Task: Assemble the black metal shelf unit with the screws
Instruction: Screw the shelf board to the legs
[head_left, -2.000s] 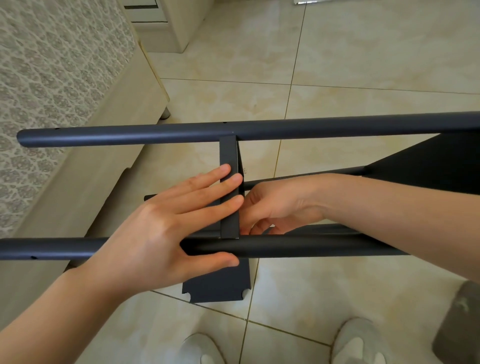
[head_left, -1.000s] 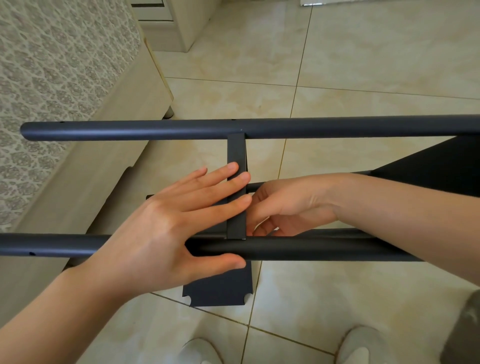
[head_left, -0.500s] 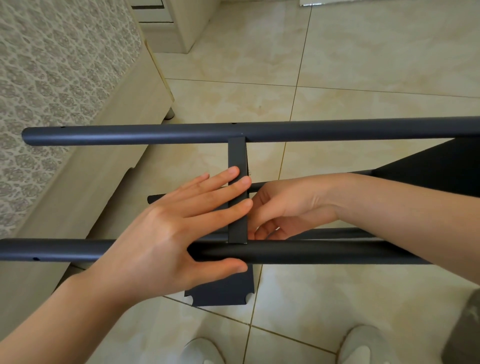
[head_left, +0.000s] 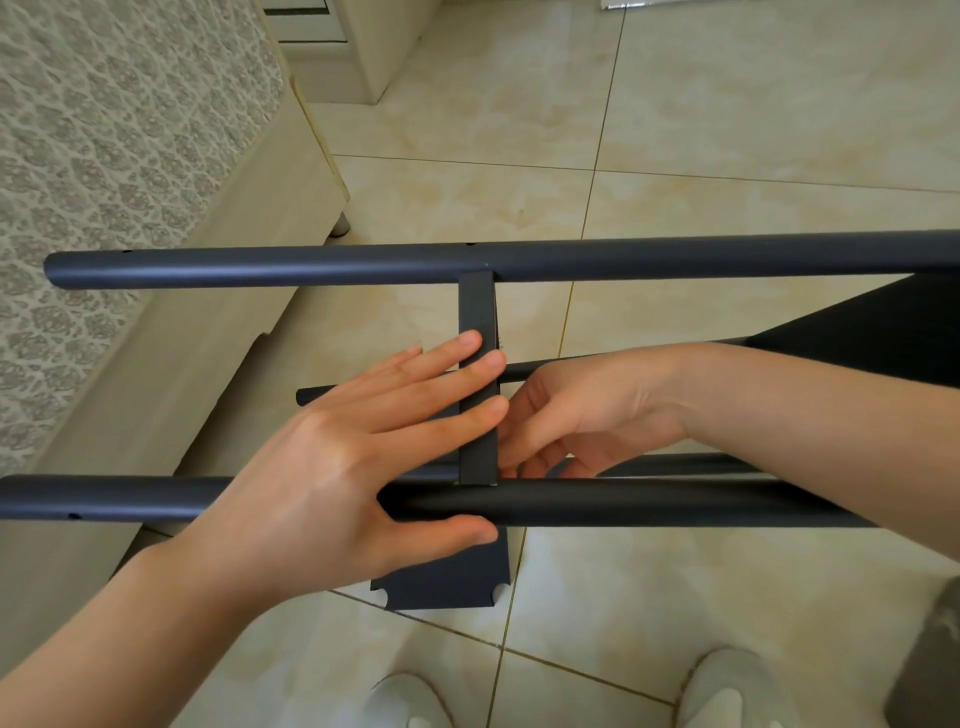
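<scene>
Behind the flat crossbar, the right hand has uncurled its fingers a little toward the near tube.

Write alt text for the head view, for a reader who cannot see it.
A left hand lies flat across the edge of a black panel set between a far tube and a near tube, thumb beside the near one. The right hand reaches in beside the panel, fingers curled; whether it holds anything is hidden. Tiled floor lies below.

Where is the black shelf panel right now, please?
Head view, centre: the shelf panel stands edge-on between far pole and near pole, under the left hand.
</scene>
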